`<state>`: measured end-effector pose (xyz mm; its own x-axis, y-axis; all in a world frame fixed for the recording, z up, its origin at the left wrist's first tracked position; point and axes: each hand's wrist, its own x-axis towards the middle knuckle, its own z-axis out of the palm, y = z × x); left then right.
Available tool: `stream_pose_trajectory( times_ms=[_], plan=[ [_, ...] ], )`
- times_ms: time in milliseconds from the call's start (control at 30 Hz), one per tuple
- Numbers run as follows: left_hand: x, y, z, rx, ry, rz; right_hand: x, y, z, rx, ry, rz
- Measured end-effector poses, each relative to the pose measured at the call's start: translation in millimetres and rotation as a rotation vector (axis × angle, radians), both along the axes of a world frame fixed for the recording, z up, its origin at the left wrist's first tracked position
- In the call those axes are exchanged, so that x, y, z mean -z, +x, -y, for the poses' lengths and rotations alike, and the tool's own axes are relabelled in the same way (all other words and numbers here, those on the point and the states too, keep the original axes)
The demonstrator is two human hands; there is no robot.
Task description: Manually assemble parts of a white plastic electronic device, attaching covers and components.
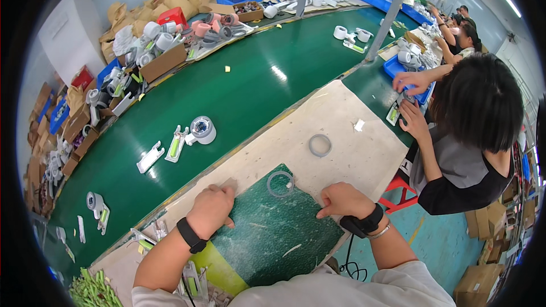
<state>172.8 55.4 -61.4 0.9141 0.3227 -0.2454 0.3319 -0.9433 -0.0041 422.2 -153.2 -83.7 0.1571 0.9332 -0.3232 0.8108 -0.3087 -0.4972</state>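
A dark green textured mat (273, 233) lies on the worktop in front of me. My left hand (211, 207) is closed over its left edge, with the thumb on the green surface. At the opposite edge, my right hand (345, 200) has its thumb and fingers pinched together on the mat's border. A thin grey ring (269, 185) rests near the mat's far corner, between my hands and touched by neither. Farther off, a second grey ring (310, 146) lies flat on the beige board (347, 111).
A green conveyor belt (239, 96) runs beyond the board, carrying a white round-headed part (202, 131) and handle pieces. Cartons (164, 63) of parts line its far side. At right a co-worker (478, 102) works beside a blue tray (392, 68). Green pieces (94, 290) are heaped lower left.
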Motion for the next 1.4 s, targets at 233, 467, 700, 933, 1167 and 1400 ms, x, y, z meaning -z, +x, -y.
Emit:
stream_pose_trajectory(
  times_ms=[233,467,700,933,1167,1400],
  plan=[
    [0,11,-4,-0.057,-0.057,0.08,-3,6,-4,-0.035,0.069,0.014],
    [8,6,-3,-0.054,-0.147,0.056,7,2,-1,0.014,0.037,0.059],
    [98,79,-17,-0.116,-0.126,-0.307,-22,-24,9,0.031,-0.024,-0.079],
    [139,96,-52,-0.193,-0.184,-0.599,-15,-11,3,-0.105,0.016,-0.03],
    [30,35,-12,0.1,-0.065,-0.101,-8,4,12,-0.1,0.115,0.036],
    [-82,13,-8,0.2,-0.369,0.516,39,50,13,0.053,0.171,0.081]
  ],
)
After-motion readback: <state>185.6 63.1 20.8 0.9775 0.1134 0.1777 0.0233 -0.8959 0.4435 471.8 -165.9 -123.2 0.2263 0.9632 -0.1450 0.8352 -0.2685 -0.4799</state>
